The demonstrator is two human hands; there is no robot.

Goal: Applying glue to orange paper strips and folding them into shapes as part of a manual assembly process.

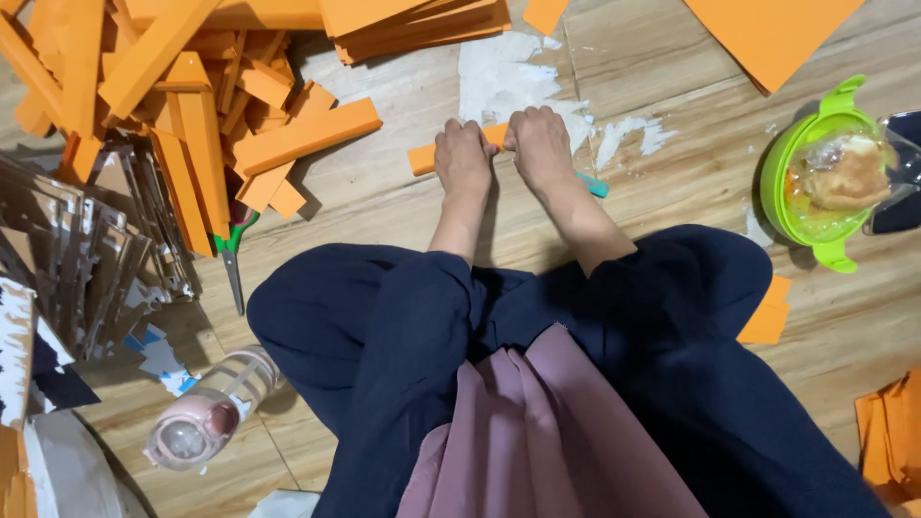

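Observation:
I sit cross-legged on a wooden floor [672, 163]. Both hands press down on one narrow orange paper strip [422, 157] lying on the floor in front of my knees. My left hand [463, 153] covers the strip's middle, with its left end sticking out. My right hand [540, 144] is closed over the strip's right part, touching the left hand. A teal tool [594, 184] pokes out from under my right wrist.
A heap of folded orange strips [192, 96] lies at the upper left, above green-handled scissors [231, 249] and stacked grey card pieces [77, 249]. Orange sheets [767, 34] lie at the top right. A green lidded bowl [825, 173] stands right; a pink bottle [206, 408] lies lower left.

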